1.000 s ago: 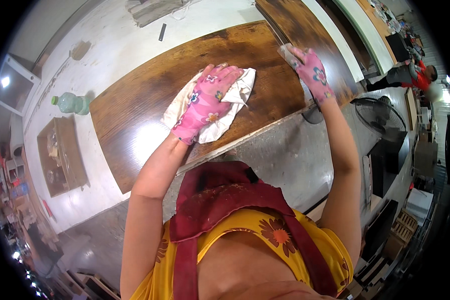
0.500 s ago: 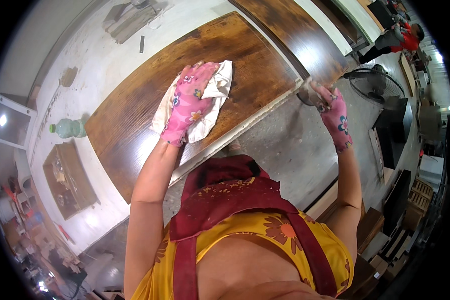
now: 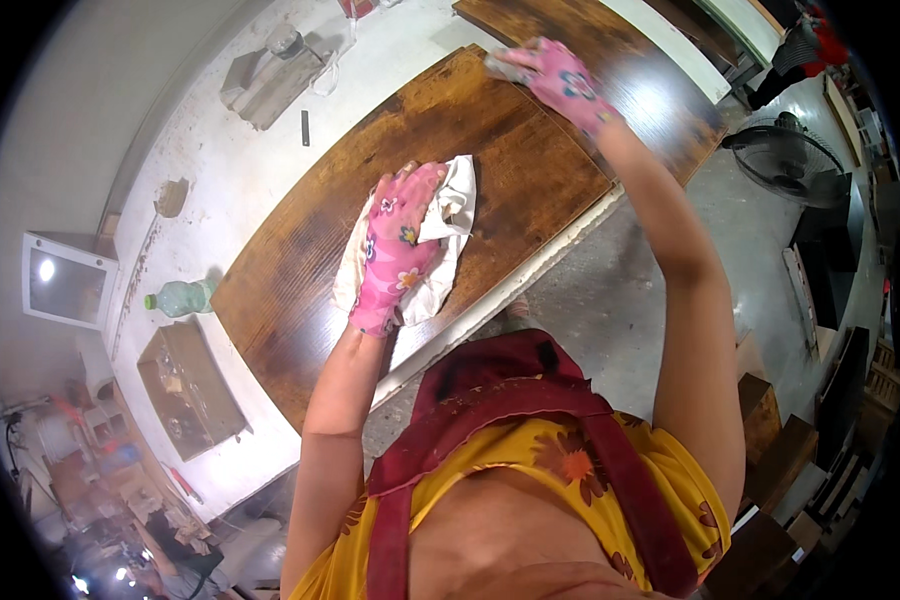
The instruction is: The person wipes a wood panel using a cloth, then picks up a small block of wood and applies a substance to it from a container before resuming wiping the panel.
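Observation:
A dark brown wood-grain board (image 3: 450, 130) lies flat on the white worktable. My left hand (image 3: 400, 240), in a pink floral glove with bare fingertips, presses a bunched white cloth (image 3: 450, 230) against the board and grips it under the palm. Farther off, my right hand (image 3: 565, 85), in a matching glove, reaches to the board's far right corner. Its fingers are closed round something greyish at that edge, too blurred to make out. Beside this board lies a second brown board (image 3: 650, 100), partly covered by my right hand and forearm.
A green-capped bottle (image 3: 182, 297) and an open cardboard box (image 3: 190, 390) stand on the worktable's left part. Farther back are a small dark strip (image 3: 305, 128) and a wooden block (image 3: 270, 85). A black floor fan (image 3: 785, 160) stands at the right; a person (image 3: 800, 55) is behind it.
My right hand has swung from the board's near right corner to its far right corner. My left hand stays on the cloth at about the same spot on the board. The whole view has shifted slightly.

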Demonstrator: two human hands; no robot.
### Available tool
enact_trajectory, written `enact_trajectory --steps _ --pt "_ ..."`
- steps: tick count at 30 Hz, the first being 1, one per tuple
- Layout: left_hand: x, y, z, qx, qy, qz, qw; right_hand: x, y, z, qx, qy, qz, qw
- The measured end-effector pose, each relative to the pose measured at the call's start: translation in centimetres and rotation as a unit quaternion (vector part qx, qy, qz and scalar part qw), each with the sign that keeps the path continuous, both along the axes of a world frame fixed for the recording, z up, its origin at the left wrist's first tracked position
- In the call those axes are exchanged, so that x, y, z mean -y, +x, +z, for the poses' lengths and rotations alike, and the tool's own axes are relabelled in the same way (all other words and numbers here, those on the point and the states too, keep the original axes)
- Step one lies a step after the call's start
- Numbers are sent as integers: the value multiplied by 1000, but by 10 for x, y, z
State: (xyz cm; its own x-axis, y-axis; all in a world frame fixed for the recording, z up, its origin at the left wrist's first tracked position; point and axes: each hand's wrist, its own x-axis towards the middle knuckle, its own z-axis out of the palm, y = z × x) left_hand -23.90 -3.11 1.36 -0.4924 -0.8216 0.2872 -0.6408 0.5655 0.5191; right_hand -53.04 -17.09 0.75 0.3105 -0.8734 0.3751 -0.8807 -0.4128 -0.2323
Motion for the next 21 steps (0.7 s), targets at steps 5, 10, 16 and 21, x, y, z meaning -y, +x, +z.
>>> enact_trajectory --steps 5,10,16,21 --pt "6 -4 -4 11 -26 -24 999 56 20 4 21 13 -2 1000" --pt "2 -2 -3 -30 11 -12 999 18 1 3 -1 16 32 999" --pt "2 -6 -3 -20 -15 5 1000 -127 -67 22 6 138 -35 990" --pt "3 -5 -8 -21 -27 12 999 -213 -91 36 55 200 -96 973"
